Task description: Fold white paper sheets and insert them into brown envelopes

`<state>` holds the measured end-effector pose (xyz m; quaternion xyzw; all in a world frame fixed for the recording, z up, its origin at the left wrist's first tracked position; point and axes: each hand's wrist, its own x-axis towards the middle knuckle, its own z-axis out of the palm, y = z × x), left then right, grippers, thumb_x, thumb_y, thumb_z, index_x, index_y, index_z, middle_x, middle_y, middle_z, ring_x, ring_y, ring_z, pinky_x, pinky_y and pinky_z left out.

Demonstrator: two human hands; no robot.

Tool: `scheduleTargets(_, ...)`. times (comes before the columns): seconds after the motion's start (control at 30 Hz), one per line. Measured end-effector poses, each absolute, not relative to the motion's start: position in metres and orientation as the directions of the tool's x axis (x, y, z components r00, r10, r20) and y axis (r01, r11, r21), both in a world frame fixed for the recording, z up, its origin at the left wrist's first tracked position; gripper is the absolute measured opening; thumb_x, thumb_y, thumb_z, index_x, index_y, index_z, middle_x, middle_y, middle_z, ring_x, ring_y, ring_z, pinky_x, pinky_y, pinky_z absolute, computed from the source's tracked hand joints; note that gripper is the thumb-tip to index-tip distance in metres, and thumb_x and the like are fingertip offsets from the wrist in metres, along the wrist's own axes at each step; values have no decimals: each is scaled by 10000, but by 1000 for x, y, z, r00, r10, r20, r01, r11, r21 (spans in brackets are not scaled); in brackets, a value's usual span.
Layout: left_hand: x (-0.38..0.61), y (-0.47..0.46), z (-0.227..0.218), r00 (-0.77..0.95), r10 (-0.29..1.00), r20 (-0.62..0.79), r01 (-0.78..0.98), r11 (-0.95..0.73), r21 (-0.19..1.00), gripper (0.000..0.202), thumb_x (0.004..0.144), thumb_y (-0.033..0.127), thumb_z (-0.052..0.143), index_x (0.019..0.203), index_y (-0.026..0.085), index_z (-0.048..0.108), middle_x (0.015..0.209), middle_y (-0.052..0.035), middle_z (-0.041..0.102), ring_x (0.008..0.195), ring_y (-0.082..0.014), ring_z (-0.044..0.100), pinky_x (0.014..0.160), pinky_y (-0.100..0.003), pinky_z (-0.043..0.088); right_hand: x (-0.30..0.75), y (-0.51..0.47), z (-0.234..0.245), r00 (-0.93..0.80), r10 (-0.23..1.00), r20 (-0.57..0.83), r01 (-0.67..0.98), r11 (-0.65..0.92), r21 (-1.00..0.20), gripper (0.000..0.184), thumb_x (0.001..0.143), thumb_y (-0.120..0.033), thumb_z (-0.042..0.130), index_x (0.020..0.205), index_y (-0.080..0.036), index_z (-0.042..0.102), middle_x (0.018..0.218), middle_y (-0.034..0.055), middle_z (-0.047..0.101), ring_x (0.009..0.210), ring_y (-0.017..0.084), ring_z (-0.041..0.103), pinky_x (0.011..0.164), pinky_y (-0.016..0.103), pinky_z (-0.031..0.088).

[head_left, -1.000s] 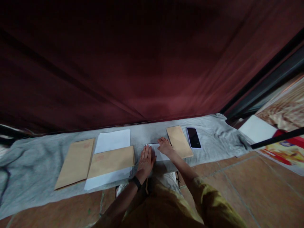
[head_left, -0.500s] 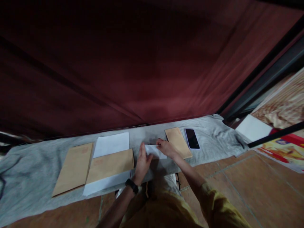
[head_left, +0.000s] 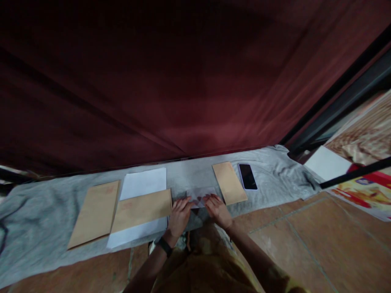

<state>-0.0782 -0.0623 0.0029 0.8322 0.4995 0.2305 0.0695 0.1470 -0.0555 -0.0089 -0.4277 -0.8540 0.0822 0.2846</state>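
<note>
A small folded sheet of white paper (head_left: 200, 191) lies in shadow on the grey cloth, close to the front edge. My left hand (head_left: 180, 213) has its fingers bent together on the paper's left side. On the opposite side, the fingers of my right hand (head_left: 217, 209) are pressed together over the near right part; their tips partly cover the sheet. Just right of that hand rests a brown envelope (head_left: 229, 183). Left of my left hand, another brown envelope (head_left: 142, 209) lies across a stack of white paper (head_left: 144, 182).
A third brown envelope (head_left: 94, 213) lies farther left. Beyond the right envelope is a phone (head_left: 247, 176), dark screen up. The grey cloth (head_left: 275, 179) covers a narrow bench before a dark red curtain (head_left: 195, 101). Tiled floor (head_left: 293, 240) shows below.
My right hand has come down from the paper's far edge to its near right side. My left hand has shifted down slightly. The paper now lies flatter.
</note>
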Motion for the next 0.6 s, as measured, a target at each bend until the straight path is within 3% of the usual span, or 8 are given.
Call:
scheduleTargets(0.13, -77, -79, -8, 459, 850, 260, 796, -523, 304, 394, 869, 33, 492, 1123, 248, 701, 1342, -59, 655, 1243, -234, 582, 1093, -457, 458, 150, -74, -21, -500, 797, 338, 669, 604, -434, 341, 863, -39, 516, 1136, -213, 621, 1227, 78, 686, 1169, 204, 612, 1099, 441, 460)
scheduleTargets(0.33, -79, -88, -15, 422, 890, 173, 814, -456, 361, 536, 777, -24, 482, 1168, 275, 694, 1377, -30, 639, 1305, -228, 550, 1135, -464, 451, 147, -75, -19, -446, 859, 252, 703, 510, -496, 433, 882, -102, 499, 1285, -212, 611, 1387, 89, 619, 1277, 214, 570, 1103, 428, 464)
scheduleTargets(0.43, -73, -85, -16, 413, 895, 171, 809, -447, 383, 560, 820, 28, 468, 1298, 265, 638, 1425, -40, 609, 1350, -223, 524, 1167, -479, 419, 139, -68, -19, -384, 879, 283, 752, 476, -456, 439, 946, -122, 442, 1353, -190, 593, 1429, 112, 591, 1325, 222, 535, 1110, 434, 458)
scheduleTargets(0.6, -51, -68, -24, 331, 925, 188, 875, -375, 306, 543, 958, 190, 401, 1496, 125, 436, 1581, -140, 429, 1497, -259, 338, 1215, -495, 328, 125, -59, -27, -357, 900, 252, 844, 426, -326, 489, 1008, -249, 449, 1486, -151, 480, 1542, 130, 478, 1449, 259, 395, 1182, 478, 362)
